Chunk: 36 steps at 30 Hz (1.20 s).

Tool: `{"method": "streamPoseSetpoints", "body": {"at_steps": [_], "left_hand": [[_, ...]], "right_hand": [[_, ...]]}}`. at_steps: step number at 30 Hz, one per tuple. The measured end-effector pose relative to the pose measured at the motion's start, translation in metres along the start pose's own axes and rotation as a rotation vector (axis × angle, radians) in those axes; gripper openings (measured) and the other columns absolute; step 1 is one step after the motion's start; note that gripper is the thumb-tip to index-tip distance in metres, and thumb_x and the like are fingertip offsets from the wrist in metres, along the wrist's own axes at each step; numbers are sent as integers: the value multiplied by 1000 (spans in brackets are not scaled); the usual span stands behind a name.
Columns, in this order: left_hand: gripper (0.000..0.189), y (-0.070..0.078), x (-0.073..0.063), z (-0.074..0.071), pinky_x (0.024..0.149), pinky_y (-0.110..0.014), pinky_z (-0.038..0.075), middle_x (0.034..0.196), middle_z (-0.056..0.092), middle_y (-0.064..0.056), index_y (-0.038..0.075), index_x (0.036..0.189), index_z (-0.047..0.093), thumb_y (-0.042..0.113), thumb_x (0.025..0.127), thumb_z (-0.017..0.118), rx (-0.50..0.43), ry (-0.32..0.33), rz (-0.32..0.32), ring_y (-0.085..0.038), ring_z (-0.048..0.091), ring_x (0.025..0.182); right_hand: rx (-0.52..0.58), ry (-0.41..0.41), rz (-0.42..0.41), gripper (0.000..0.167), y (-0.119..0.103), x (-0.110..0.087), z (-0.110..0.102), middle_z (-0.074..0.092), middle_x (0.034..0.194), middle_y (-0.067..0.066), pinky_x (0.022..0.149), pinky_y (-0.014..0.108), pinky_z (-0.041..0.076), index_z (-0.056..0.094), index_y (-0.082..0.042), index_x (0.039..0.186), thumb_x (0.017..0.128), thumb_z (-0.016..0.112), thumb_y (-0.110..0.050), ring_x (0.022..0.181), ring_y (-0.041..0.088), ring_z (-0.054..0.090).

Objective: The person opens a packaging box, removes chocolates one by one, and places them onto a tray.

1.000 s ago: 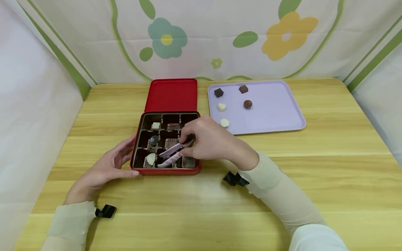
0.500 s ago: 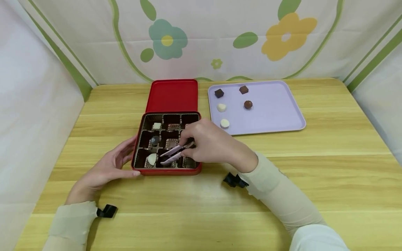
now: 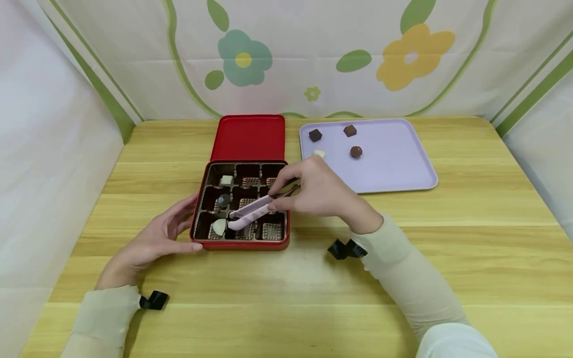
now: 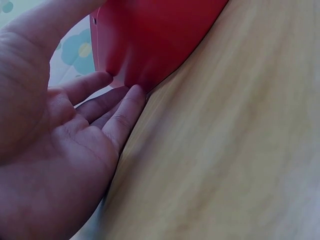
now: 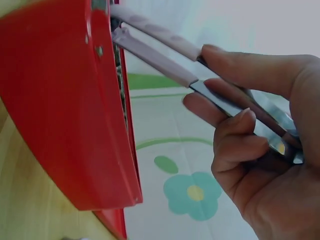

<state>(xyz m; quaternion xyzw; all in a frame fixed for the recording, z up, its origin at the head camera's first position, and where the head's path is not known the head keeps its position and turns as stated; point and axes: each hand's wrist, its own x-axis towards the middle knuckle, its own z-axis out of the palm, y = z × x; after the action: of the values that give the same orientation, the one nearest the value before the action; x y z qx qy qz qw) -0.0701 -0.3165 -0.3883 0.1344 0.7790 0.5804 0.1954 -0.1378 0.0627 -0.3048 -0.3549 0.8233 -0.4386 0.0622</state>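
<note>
On the table, a red tin box (image 3: 243, 245) stands open, its dark insert divided into several compartments. The left column holds a small white square chocolate (image 3: 226, 180), a dark ball-shaped chocolate (image 3: 223, 200) and a white chocolate (image 3: 219, 226). My left hand (image 3: 156, 238) rests against the box's left side, thumb at the front corner; the left wrist view has straight fingertips touching the red wall (image 4: 150, 40). Lilac-tipped tongs (image 3: 250, 216) are pinched in my right hand (image 3: 320, 191), their arms slightly apart and tips over the front-middle compartment. I cannot tell whether the tips hold anything.
A lilac tray (image 3: 389, 169) lies at the back right, bearing a dark chocolate (image 3: 315, 134), a brown angular one (image 3: 350, 130), a brown round one (image 3: 355, 151) and a partly hidden white one (image 3: 319, 153). The lid (image 3: 250, 136) lies back; a flowered cloth (image 3: 295, 59) hangs behind.
My right hand and the tongs have lifted and moved to the right, uncovering the front-right compartment. One white chocolate on the tray is now hidden behind the hand. My left hand stays at the box.
</note>
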Motion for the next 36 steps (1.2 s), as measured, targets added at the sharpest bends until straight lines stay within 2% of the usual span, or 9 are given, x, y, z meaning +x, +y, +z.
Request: {"method": "streamPoseSetpoints", "body": {"at_steps": [5, 12, 17, 22, 26, 32, 36], "left_hand": [[109, 0, 0, 1, 114, -7, 40, 177, 27, -19, 17, 174, 16, -2, 90, 83, -10, 1, -14, 3, 44, 146], [110, -1, -1, 0, 115, -7, 39, 176, 26, -20, 16, 174, 16, -2, 89, 83, -5, 3, -9, 5, 43, 146], [110, 0, -2, 1, 114, -6, 39, 176, 27, -20, 17, 174, 16, -1, 89, 84, -3, 12, -26, 4, 43, 145], [109, 0, -3, 1, 114, -6, 39, 177, 24, -21, 16, 174, 16, -1, 90, 83, -3, 8, -20, 6, 42, 145], [109, -1, -3, 0, 115, -7, 40, 177, 24, -20, 16, 174, 17, -2, 90, 83, -4, 4, -14, 6, 42, 146], [110, -2, -1, 0, 114, -7, 40, 178, 22, -19, 17, 175, 16, -2, 90, 83, -8, -1, -15, 6, 43, 145], [110, -4, 2, 2, 115, -7, 39, 178, 24, -20, 16, 174, 16, -4, 89, 83, -9, -4, 8, 6, 41, 147]], "right_hand": [[115, 22, 53, 11, 13, -1, -10, 81, 85, -7, 67, 29, 61, 87, -18, 88, 81, 95, -14, 74, 13, 73], [160, 99, 79, 13, 22, -5, -26, 83, 88, -2, 60, 24, 54, 87, -18, 90, 81, 95, -14, 73, 15, 70], [214, 133, 92, 13, 27, -6, -33, 83, 88, 2, 65, 25, 61, 87, -12, 92, 81, 94, -10, 75, 21, 75], [205, 161, 131, 15, 31, -9, -41, 82, 88, -1, 65, 23, 60, 87, -10, 94, 81, 94, -10, 73, 16, 74], [197, 204, 129, 16, 36, -13, -50, 82, 85, -2, 63, 21, 60, 86, -8, 95, 81, 94, -8, 70, 10, 73], [228, 304, 161, 17, 45, -23, -69, 80, 89, -5, 69, 23, 64, 85, -2, 98, 82, 92, -3, 73, 11, 75], [230, 379, 203, 18, 51, -39, -87, 81, 88, -6, 70, 20, 63, 85, -1, 99, 82, 92, -3, 73, 8, 74]]}}
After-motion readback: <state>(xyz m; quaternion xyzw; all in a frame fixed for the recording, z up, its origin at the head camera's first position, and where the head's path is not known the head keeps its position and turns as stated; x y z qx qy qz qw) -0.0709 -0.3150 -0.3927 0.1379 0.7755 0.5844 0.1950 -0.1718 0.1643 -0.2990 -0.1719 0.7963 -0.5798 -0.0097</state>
